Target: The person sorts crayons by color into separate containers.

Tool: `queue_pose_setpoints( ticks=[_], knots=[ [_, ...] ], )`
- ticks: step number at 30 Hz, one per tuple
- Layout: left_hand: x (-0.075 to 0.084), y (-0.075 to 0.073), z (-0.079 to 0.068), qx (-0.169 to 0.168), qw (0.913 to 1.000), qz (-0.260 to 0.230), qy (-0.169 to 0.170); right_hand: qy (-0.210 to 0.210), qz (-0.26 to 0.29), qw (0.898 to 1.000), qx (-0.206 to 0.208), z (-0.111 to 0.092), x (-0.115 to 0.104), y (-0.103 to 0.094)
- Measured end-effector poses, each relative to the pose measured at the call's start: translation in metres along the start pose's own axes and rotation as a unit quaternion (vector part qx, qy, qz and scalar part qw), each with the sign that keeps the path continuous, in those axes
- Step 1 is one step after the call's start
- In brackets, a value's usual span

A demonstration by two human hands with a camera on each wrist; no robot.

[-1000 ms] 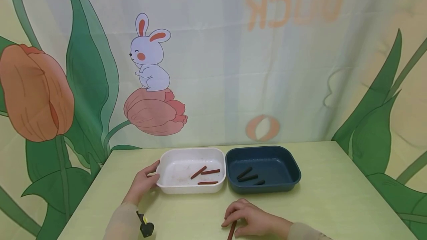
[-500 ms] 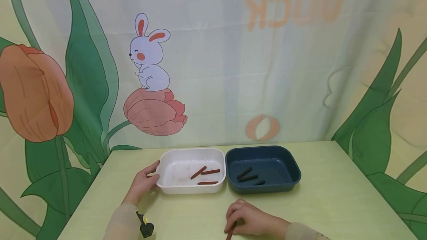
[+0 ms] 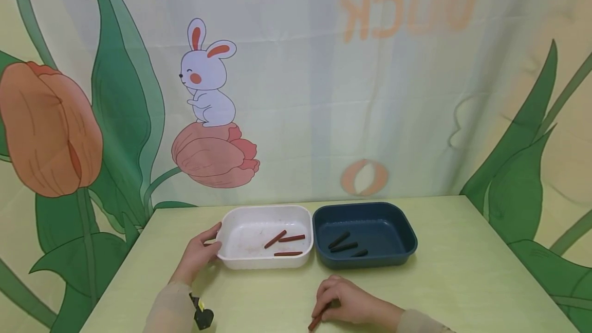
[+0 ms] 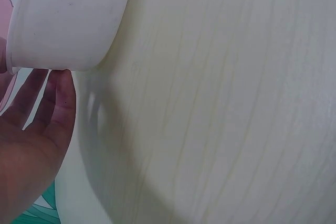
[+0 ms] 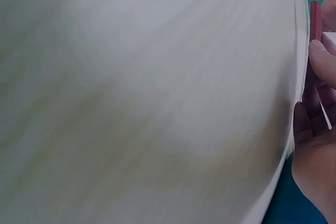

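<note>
My left hand (image 3: 196, 254) touches the left end of the white tray (image 3: 259, 264), its extended fingers (image 4: 64, 95) against the wall in the left wrist view. Three dark red sticks (image 3: 288, 254) lie in that tray. In front of the trays, low over the table, my right hand (image 3: 347, 300) pinches another slim red stick (image 3: 315, 322) between thumb and fingers. One end of this stick (image 5: 315, 17) juts past the thumb in the right wrist view; the rest is hidden by the fingers. Black sticks (image 3: 344, 246) lie in the dark blue tray (image 3: 386, 260) beside the white one.
Both trays stand side by side near the back edge of the pale table (image 3: 462, 271). Behind it hangs a printed curtain (image 3: 296, 91) with a rabbit and tulips. A small black device (image 3: 202, 317) shows at my left wrist.
The red stick in my right hand has turned, its near end swinging left and up, while the fingers drew in around it. The left hand and both trays stayed put.
</note>
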State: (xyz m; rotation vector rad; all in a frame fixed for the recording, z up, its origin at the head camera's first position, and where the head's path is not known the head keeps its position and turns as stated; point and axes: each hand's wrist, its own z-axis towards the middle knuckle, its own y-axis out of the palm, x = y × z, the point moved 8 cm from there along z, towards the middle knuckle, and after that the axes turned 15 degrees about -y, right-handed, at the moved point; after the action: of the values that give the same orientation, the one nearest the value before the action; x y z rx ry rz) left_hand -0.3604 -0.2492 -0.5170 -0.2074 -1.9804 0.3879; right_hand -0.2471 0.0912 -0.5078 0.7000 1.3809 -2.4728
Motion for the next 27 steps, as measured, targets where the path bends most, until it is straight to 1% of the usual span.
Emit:
queue_pose_setpoints(
  ticks=[6, 11, 14, 20, 27],
  knots=[
    [0.0, -0.001, -0.002, 0.001, 1.0, 0.0, -0.001, 0.028, 0.007, 0.999, 0.014, 0.003, -0.001, -0.008],
    [0.001, -0.001, -0.003, 0.0, 1.0, -0.001, 0.0, 0.008, -0.018, 0.999, 0.043, 0.005, -0.007, -0.016],
    [0.0, -0.001, -0.002, 0.0, 1.0, 0.0, 0.001, 0.001, -0.023, 0.998, 0.055, 0.007, -0.009, -0.02],
    [0.0, -0.001, -0.001, 0.0, 1.0, 0.001, 0.003, 0.0, -0.021, 0.997, 0.075, 0.011, -0.011, -0.028],
    [0.0, 0.0, 0.001, -0.001, 1.0, 0.001, 0.003, -0.024, -0.051, 0.993, 0.106, 0.018, -0.015, -0.042]
  ],
)
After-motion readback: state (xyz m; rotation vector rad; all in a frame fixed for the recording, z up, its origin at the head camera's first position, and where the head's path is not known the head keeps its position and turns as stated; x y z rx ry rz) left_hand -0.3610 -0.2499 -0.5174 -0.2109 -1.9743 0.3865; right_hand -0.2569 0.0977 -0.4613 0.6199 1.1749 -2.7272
